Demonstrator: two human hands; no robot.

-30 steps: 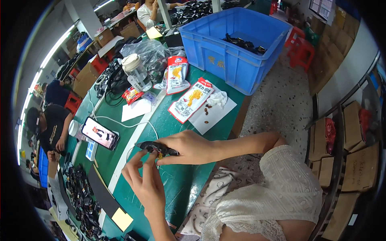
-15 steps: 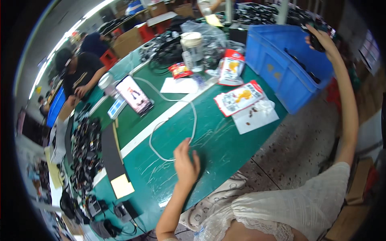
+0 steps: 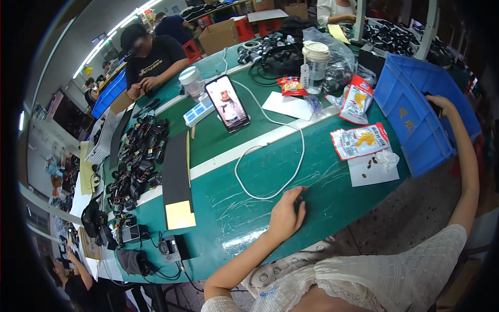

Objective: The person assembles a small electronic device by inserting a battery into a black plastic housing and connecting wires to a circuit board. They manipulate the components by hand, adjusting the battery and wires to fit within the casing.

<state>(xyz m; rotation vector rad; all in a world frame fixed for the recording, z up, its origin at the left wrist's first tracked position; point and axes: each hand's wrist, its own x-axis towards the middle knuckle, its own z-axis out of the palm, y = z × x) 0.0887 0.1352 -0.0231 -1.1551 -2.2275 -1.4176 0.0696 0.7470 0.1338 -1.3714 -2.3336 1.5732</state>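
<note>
My left hand [image 3: 287,213] rests on the green tabletop [image 3: 228,190], its fingers loosely bent and the thumb apart, with nothing in it. Just beyond its fingertips lies a loop of white cable [image 3: 253,196]. On the right, my right hand [image 3: 443,105] reaches into the blue plastic crate [image 3: 410,117], its fingers closed round a small black object [image 3: 432,102]. The hand and the crate wall hide most of that object, so its kind does not show.
A phone [image 3: 227,104] stands propped mid-table. A lidded bottle [image 3: 315,67], snack packets [image 3: 360,141] and a paper with scraps [image 3: 374,176] lie toward the crate. Black parts [image 3: 136,161] are heaped at left, near a black adapter [image 3: 171,248]. A co-worker [image 3: 153,62] sits across.
The view has swung, so the table sits differently. My right hand has lowered from above the crate's far edge into it, with the black object. My left hand stays on the tabletop.
</note>
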